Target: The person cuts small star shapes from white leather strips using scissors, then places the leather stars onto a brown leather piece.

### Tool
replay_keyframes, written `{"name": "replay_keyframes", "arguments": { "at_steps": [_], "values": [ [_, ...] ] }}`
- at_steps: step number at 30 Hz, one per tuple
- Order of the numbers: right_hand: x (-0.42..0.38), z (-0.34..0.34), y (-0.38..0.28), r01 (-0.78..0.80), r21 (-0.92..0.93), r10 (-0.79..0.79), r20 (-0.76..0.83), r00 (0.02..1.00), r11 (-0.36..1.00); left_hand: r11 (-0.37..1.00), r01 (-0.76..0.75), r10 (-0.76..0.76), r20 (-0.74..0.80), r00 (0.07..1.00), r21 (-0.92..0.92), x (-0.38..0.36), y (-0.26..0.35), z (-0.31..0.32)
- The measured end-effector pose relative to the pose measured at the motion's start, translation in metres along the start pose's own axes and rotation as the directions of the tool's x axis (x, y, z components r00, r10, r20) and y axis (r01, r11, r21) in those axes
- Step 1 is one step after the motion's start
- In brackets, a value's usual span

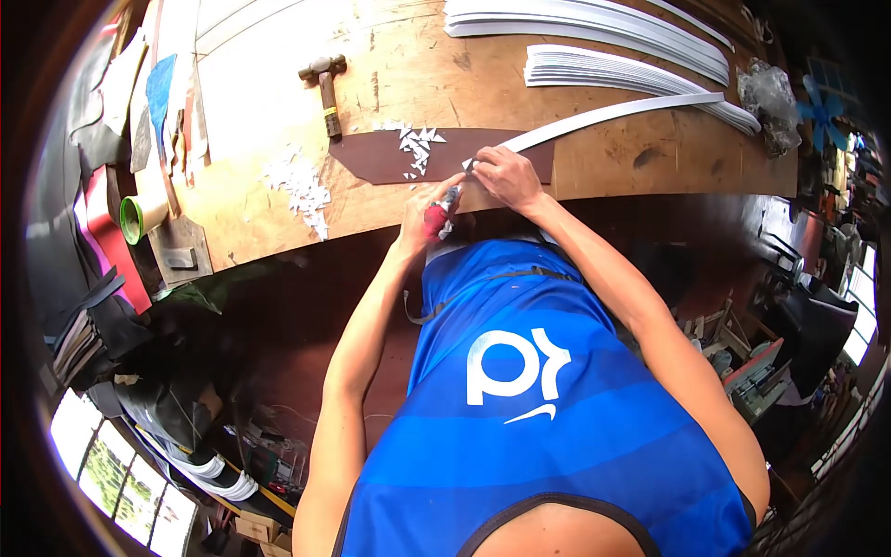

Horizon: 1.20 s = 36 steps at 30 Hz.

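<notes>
Holding a red-handled tool (436,219) in your left hand (425,206), you have the fingers curled shut around its grip, its tip pointing toward the end of the white strip (594,119). Your right hand (503,174) presses that strip end down with bent fingers pinched on it, on top of the dark brown sheet (390,156) near the front edge of the wooden bench (613,162). The strip runs away to your right across the bench. Between your hands and the hammer (325,82) lies one scatter of white scraps (418,144) on the brown sheet; a second, bigger scatter (302,186) sits further left on the bare wood. One hammer lies behind the sheet, head away from you. Two stacks of white strips (603,70) lie at the back right, well apart from your hands. One roll of green tape (139,219) stands at the left end, beside clutter.
</notes>
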State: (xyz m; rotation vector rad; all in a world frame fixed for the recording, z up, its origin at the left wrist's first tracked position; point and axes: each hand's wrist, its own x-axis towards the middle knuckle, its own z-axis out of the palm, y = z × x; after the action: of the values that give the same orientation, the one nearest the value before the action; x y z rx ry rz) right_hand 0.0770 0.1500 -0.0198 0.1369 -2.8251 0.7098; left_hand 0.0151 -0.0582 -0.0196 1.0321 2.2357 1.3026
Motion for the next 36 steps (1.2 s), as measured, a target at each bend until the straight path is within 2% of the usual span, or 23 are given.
{"name": "replay_keyframes", "arguments": {
  "at_steps": [5, 7, 8, 10, 12, 14, 15, 16, 18, 19, 22, 23, 26, 27, 28, 30, 31, 34, 36],
  "values": [
    [0.001, -0.001, 0.000, 0.007, -0.015, -0.007, 0.020, 1.000, 1.000, 0.998, -0.050, 0.050, 0.015, 0.999, 0.023, 0.007, -0.004, 0.002],
    [0.001, -0.002, -0.001, 0.001, -0.014, -0.001, 0.017, 1.000, 1.000, 0.989, 0.143, -0.146, 0.140, 0.979, 0.027, 0.013, -0.005, 0.004],
    [0.002, -0.002, -0.002, 0.002, -0.010, -0.002, 0.012, 1.000, 1.000, 0.989, 0.147, -0.149, 0.137, 0.979, 0.027, 0.017, -0.005, 0.006],
    [0.001, 0.002, 0.001, 0.000, -0.001, 0.000, 0.020, 1.000, 1.000, 0.996, 0.024, -0.029, 0.053, 0.998, 0.086, 0.022, -0.004, 0.009],
    [0.002, 0.003, 0.001, 0.004, 0.001, -0.004, 0.022, 1.000, 1.000, 0.994, 0.072, -0.078, 0.075, 0.994, 0.077, 0.015, -0.005, 0.005],
    [0.003, 0.000, 0.000, -0.013, 0.002, 0.013, 0.040, 0.999, 1.000, 0.988, -0.028, 0.020, 0.050, 0.999, 0.149, 0.004, -0.015, 0.008],
    [0.003, -0.001, -0.001, -0.003, -0.002, 0.003, 0.019, 1.000, 1.000, 0.977, -0.177, 0.188, -0.087, 0.978, 0.123, 0.005, -0.012, 0.009],
    [0.003, -0.001, -0.001, -0.004, -0.002, 0.004, 0.019, 1.000, 1.000, 0.977, -0.177, 0.188, -0.086, 0.978, 0.123, 0.007, -0.010, 0.010],
    [0.003, 0.000, -0.002, -0.035, 0.008, 0.035, 0.042, 0.998, 0.999, 0.994, 0.068, -0.075, 0.078, 0.994, 0.080, 0.011, -0.007, 0.011],
    [0.002, 0.000, -0.004, -0.034, 0.011, 0.033, 0.050, 0.998, 0.999, 0.998, 0.028, -0.032, 0.070, 0.997, 0.057, 0.013, -0.008, 0.011],
    [0.006, -0.002, -0.001, -0.006, 0.007, 0.006, 0.043, 0.999, 1.000, 0.995, 0.031, -0.038, 0.076, 0.996, 0.091, 0.006, -0.005, 0.007],
    [0.005, -0.002, -0.001, -0.003, -0.004, 0.003, 0.048, 0.999, 1.000, 0.995, -0.044, 0.042, 0.016, 0.999, 0.085, 0.002, -0.008, 0.008],
    [0.005, -0.004, -0.003, -0.005, -0.015, 0.006, 0.050, 0.999, 1.000, 0.993, -0.084, 0.087, -0.027, 0.996, 0.080, 0.001, -0.011, 0.009],
    [0.006, -0.003, -0.001, -0.009, -0.007, 0.009, 0.045, 0.999, 1.000, 0.997, 0.015, -0.015, -0.003, 1.000, 0.078, 0.006, -0.008, 0.012],
    [0.004, -0.001, -0.001, -0.013, 0.005, 0.013, 0.045, 0.999, 1.000, 0.997, 0.021, -0.021, -0.007, 1.000, 0.077, 0.006, -0.007, 0.012],
    [0.002, -0.002, -0.002, 0.003, 0.005, -0.003, 0.058, 0.998, 1.000, 0.994, -0.016, 0.018, -0.015, 1.000, 0.110, 0.005, -0.006, 0.010],
    [0.005, -0.002, 0.000, 0.013, -0.003, -0.013, 0.061, 0.998, 1.000, 0.988, -0.097, 0.109, -0.094, 0.990, 0.120, 0.001, -0.007, 0.013],
    [0.006, -0.003, 0.000, 0.018, -0.015, -0.017, 0.065, 0.998, 1.000, 0.993, -0.065, 0.071, -0.059, 0.996, 0.096, -0.006, -0.011, 0.013],
    [0.007, -0.003, 0.002, 0.025, -0.018, -0.024, 0.061, 0.998, 1.000, 0.992, -0.105, 0.111, -0.079, 0.991, 0.073, 0.006, -0.009, 0.010]
  ]
}}
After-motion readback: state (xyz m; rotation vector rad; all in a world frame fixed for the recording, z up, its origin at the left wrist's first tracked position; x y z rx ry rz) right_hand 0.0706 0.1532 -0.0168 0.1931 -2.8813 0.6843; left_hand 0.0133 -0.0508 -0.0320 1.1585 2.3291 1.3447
